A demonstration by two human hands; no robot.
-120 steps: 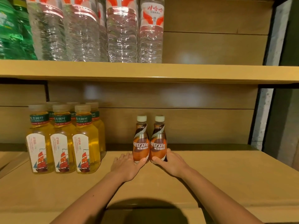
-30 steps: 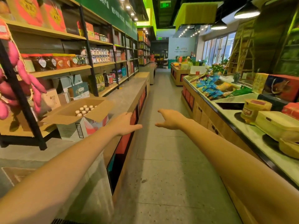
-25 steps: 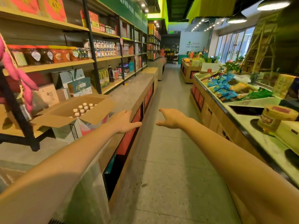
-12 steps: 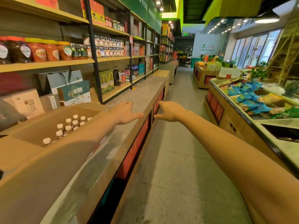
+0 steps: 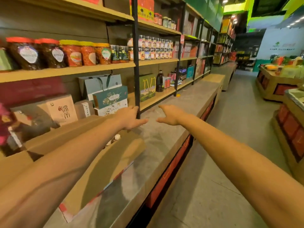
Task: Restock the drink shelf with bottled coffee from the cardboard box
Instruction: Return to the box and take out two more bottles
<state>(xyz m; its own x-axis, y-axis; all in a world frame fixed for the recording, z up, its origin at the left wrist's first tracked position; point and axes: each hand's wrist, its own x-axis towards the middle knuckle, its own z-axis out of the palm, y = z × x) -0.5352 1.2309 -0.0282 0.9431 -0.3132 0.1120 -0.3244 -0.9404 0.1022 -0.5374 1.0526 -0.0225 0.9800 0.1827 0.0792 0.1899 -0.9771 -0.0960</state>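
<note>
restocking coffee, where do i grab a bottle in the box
Grip the bottle at the neck just under its white cap, coming straight down from above. It stands upright deep in the box, so only the top shows and the walls block its sides. The open left hand is nearest.

Grocery shop: stocked shelves (image 5: 69, 71), aisle (image 5: 238, 122)
</note>
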